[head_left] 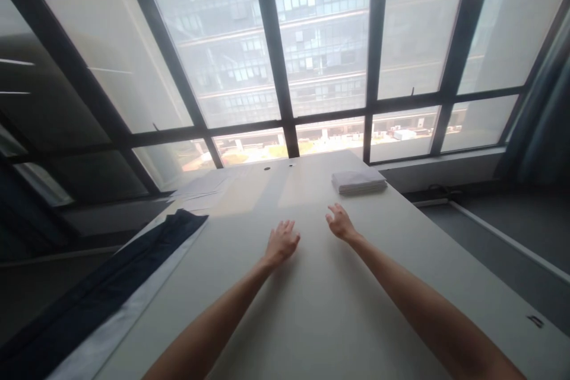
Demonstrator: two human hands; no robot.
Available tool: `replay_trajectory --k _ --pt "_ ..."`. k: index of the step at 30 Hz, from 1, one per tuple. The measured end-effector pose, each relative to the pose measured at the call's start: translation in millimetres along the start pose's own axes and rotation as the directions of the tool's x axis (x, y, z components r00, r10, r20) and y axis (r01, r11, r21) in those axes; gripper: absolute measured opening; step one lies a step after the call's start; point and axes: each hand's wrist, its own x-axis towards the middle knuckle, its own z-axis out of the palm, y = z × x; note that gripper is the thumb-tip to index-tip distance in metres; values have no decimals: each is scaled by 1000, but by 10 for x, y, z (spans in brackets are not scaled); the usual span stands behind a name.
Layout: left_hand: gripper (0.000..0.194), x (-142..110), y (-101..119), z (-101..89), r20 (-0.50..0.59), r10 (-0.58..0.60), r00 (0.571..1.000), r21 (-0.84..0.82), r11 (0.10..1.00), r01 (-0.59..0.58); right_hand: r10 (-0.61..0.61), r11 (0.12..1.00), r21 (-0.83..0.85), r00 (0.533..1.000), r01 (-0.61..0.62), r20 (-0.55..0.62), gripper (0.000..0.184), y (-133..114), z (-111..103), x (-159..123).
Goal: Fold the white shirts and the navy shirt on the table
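Nearest is the pale table (289, 332), and along its left side lies a dark cloth (133, 273), its long axis running from the near left corner away toward the window, with a white cloth (120, 320) showing beside it; both seem laid at the edge so that the middle serves the hands. Farther in, the left hand (282, 243) is palm down over the table, fingers loosely spread with nothing between them. Slightly beyond, the right hand (341, 222) is held with fingers parted and curved, likewise holding nothing, perhaps for a light touch; whether either hand rests on the surface I cannot tell. Just past the right hand, near the table's far right edge, sits a white folded stack (358, 181), flat and layered, probably kept there within reach. Its longer side appears to run left to right, though the low angle makes that uncertain. Across from it, at the far left, lie thin white sheets (200, 187), and beyond everything stands the window (325, 41).
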Motion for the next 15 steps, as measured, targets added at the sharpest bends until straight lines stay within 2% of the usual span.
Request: replay_trajectory --k 2,5,9,15 --pt "54 -294 42 119 37 43 998 37 998 -45 -30 999 -22 998 31 52 51 -175 195 -168" --pt "53 -527 118 182 66 82 994 162 983 -92 -79 994 -72 990 88 115 53 -334 388 -380" --pt "53 -566 178 137 103 71 992 233 968 -94 -109 981 -139 979 134 174 54 -368 451 -533" --pt "50 -577 167 115 110 79 991 296 949 -108 -106 970 -197 977 142 183 52 -359 414 -561"
